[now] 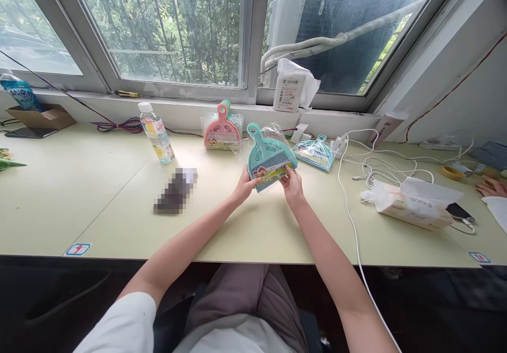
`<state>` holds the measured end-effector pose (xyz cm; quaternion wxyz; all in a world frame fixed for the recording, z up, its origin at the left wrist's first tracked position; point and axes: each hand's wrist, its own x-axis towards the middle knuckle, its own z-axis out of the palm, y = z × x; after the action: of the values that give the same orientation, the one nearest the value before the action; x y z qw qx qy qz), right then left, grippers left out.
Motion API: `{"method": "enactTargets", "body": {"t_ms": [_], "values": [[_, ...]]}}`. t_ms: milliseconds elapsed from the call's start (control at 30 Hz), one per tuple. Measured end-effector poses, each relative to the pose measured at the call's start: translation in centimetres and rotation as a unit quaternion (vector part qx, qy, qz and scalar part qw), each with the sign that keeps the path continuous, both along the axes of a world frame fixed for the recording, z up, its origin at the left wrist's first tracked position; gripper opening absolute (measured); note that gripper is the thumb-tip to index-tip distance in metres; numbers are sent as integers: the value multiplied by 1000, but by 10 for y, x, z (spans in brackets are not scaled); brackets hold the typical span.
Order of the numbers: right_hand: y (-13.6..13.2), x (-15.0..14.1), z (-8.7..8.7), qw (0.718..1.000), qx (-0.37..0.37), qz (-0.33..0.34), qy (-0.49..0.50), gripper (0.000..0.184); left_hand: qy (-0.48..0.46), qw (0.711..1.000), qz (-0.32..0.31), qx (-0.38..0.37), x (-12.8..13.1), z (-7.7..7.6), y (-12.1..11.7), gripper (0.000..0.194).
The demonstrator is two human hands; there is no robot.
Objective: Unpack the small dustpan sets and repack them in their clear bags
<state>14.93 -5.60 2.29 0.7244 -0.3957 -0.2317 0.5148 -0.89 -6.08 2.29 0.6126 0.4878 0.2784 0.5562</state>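
A teal mini dustpan and brush set (269,155) with a yellow printed label is held up over the table, its handle pointing away from me. My left hand (244,186) grips its lower left edge, and my right hand (292,185) grips the lower right edge by the label. Clear plastic wrap shows around its back. Just behind to the left stands a stack of wrapped dustpan sets (222,128), pink in front. To the right lies another wrapped light-blue dustpan set (316,152) on the table.
A drink bottle (156,132) and a blurred dark object (175,191) are on the left. White cables (372,170) and a tissue pack (412,203) lie on the right. Another person's hand (492,186) rests at the right edge. A small box (288,91) sits on the sill.
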Motion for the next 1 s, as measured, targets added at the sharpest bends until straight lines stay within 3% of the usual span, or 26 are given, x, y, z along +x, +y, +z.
{"method": "enactTargets", "body": {"t_ms": [467,600,767,1000], "values": [[5,13,-6,998,-56,-17,11,37,21,996,-59,67,0,-12,7,60],[5,16,-3,999,-22,26,15,33,27,995,-59,80,-4,-13,12,68],[3,15,4,989,64,129,-31,37,31,998,-43,25,-12,-5,13,69],[1,10,2,995,61,68,-51,39,30,997,-56,39,-10,-2,9,73]]}}
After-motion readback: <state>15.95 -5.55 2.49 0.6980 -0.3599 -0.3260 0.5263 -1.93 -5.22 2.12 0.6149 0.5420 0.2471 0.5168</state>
